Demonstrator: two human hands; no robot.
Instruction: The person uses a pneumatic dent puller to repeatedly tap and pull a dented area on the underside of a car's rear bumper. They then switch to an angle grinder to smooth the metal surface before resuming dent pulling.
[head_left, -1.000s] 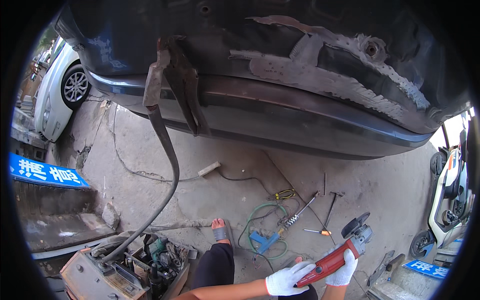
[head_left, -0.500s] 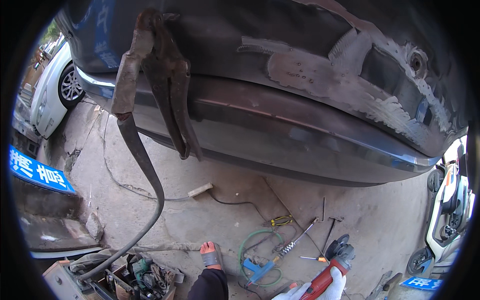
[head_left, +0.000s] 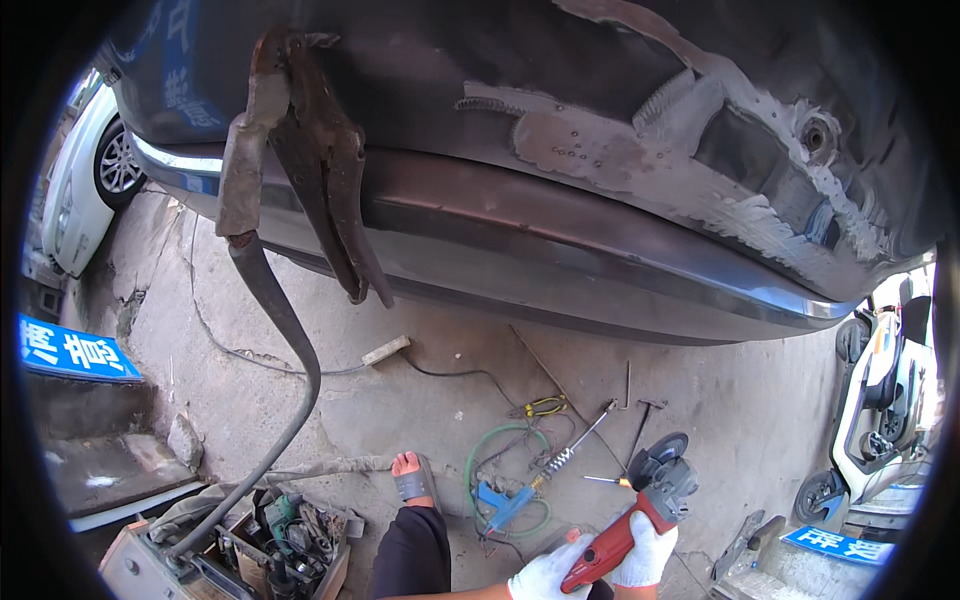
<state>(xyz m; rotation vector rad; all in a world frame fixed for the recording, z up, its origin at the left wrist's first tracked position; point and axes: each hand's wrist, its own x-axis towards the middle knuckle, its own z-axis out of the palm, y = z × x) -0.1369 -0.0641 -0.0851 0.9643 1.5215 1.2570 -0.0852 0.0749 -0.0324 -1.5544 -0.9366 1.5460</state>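
I hold a red angle grinder (head_left: 610, 550) with a dark disc at its far end, low in the view. My left hand (head_left: 548, 570), in a white glove, is closed around the rear of its body. My right hand (head_left: 645, 552), gloved too, grips it near the metal head. The disc is apart from the car. Ahead is a dark grey car panel (head_left: 430, 80) with a scraped, bare-metal patch (head_left: 570, 145) and rough grey streaks toward the right. Rusty locking pliers (head_left: 330, 150) are clamped to the panel beside a thick cable (head_left: 290, 310).
On the concrete lie a blue-handled tool with a spring shaft (head_left: 508, 505), a green hose (head_left: 468, 470), yellow pliers (head_left: 545, 406), a screwdriver (head_left: 605, 481) and a hammer (head_left: 643, 425). A toolbox (head_left: 140, 565) stands lower left; a scooter (head_left: 865, 410) is at right, a white car (head_left: 75, 190) at left.
The grinder and both hands have come higher into view, and more of the left glove shows. The whole scene has shifted slightly left with my head.
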